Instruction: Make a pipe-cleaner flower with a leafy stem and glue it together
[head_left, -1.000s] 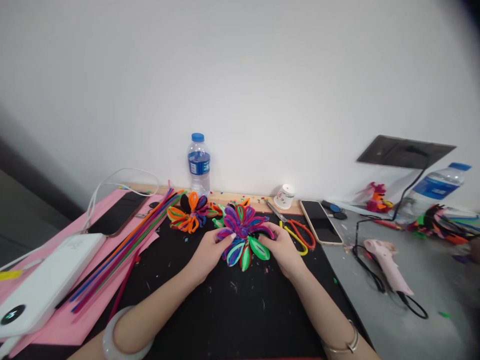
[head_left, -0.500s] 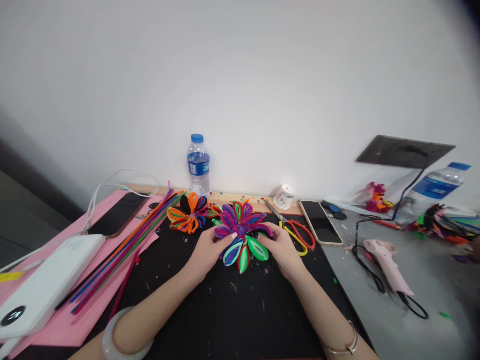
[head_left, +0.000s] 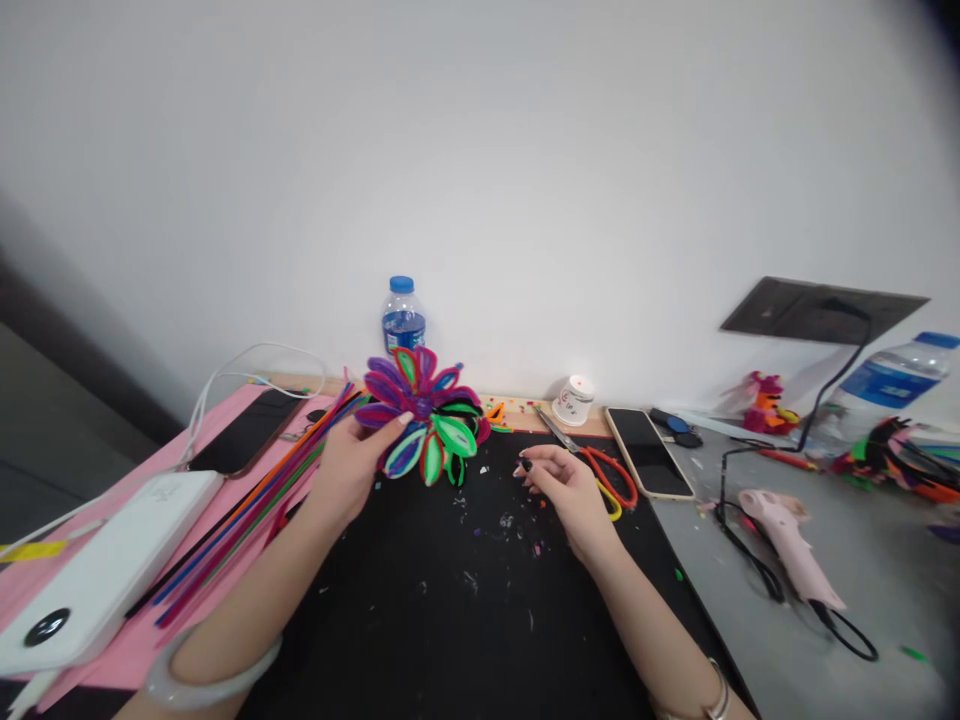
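Observation:
A flower of looped pipe cleaners, with purple, green, red and blue petals, is raised over the black mat in my left hand. The thumb lies on its front near the lower petals; the other fingers are partly hidden behind it. My right hand is apart from the flower, beside the scissors, with its fingers loosely bent and no held thing visible. A dark spot shows at its thumb tip. Orange petals of another pipe-cleaner flower peek out behind the raised one.
Loose pipe cleaners, a white power bank and a dark phone lie on pink sheets at left. A paper cup, another phone and a pink glue gun are at right. A water bottle stands by the wall.
My left hand has carried the flower left and up, now covering much of the other flower. My right hand has let go of it and stays at the right.

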